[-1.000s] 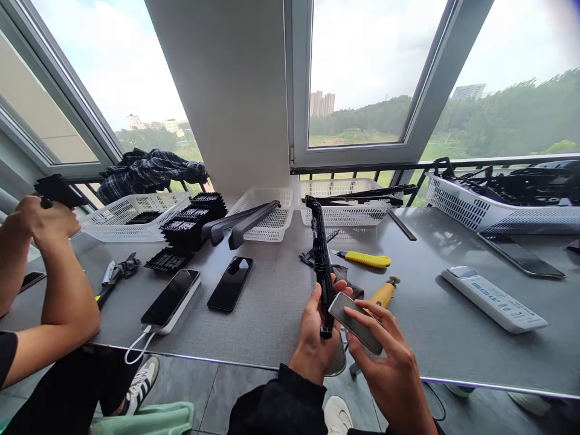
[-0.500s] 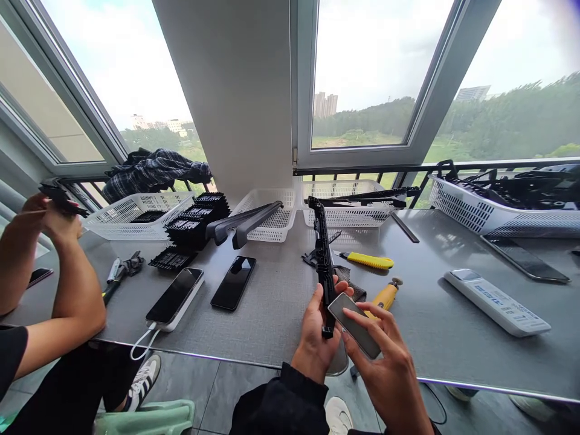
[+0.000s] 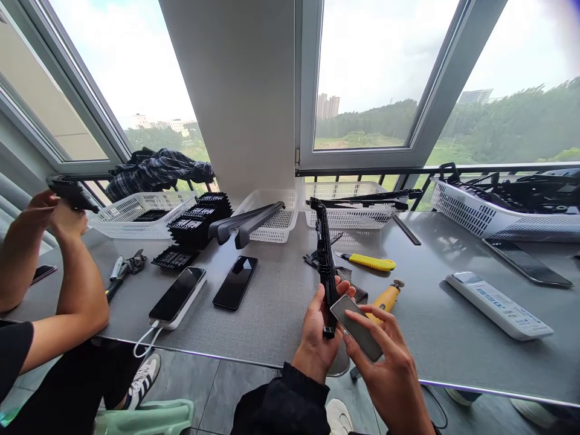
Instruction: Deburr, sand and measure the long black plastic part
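Black bar [image 3: 324, 251] stays in left hand [image 3: 313, 335]; co-worker's part [image 3: 76, 195] has turned.

Gray slab [image 3: 356, 329] part-hidden by R hand [image 3: 393, 361], wht. basket [image 3: 521, 227] cut off R.

On the table [image 3: 272, 329], behind the cutter knife [image 3: 371, 263], stands a basket [image 3: 351, 219] with strips [image 3: 367, 198] lying across it; left of the knife, at the back, are a second basket [image 3: 273, 235] with two rails [image 3: 259, 226] reaching over its rim, then a stack of parts [image 3: 197, 223]; a phone [image 3: 235, 283] lies left of the knife, slightly nearer. Right of the knife are another basket [image 3: 480, 211] with pieces [image 3: 507, 188] inside, at the back, and a device [image 3: 501, 305] more in front; before the knife is a hand tool [image 3: 386, 298], then the right hand [image 3: 392, 362] with a plate [image 3: 356, 329]; more to the left is the left hand [image 3: 315, 338] with a bar [image 3: 325, 255].
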`<move>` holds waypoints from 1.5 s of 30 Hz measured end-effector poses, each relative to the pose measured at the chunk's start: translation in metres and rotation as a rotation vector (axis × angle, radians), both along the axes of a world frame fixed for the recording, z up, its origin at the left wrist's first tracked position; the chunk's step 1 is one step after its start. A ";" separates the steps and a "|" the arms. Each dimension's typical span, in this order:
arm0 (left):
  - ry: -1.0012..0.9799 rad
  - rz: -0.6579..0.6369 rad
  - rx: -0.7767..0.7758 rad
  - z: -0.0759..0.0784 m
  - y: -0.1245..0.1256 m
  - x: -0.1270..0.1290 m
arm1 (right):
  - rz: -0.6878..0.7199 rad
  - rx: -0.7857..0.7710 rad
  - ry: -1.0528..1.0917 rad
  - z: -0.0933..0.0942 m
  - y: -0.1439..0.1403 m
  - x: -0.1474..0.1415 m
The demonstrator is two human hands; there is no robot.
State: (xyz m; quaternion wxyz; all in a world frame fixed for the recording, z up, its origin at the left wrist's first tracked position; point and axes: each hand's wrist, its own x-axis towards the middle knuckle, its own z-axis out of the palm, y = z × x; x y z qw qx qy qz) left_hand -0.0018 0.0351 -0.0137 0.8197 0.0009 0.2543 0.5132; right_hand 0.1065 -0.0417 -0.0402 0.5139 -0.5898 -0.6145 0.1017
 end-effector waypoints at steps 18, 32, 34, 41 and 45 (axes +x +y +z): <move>-0.175 -0.020 -0.052 0.006 0.011 -0.011 | 0.167 0.042 -0.078 0.002 0.001 0.004; -0.099 -0.098 0.075 -0.007 0.031 -0.014 | 0.164 -0.327 0.395 0.026 0.074 0.004; -0.028 -0.111 0.129 0.006 0.050 -0.015 | 0.285 -0.356 0.393 0.041 0.097 0.013; 0.465 -0.076 0.564 0.109 0.133 -0.025 | 0.435 -0.359 0.441 0.140 0.167 0.026; 0.648 0.068 0.783 0.144 0.162 -0.028 | 0.558 -0.269 0.484 0.177 0.201 0.022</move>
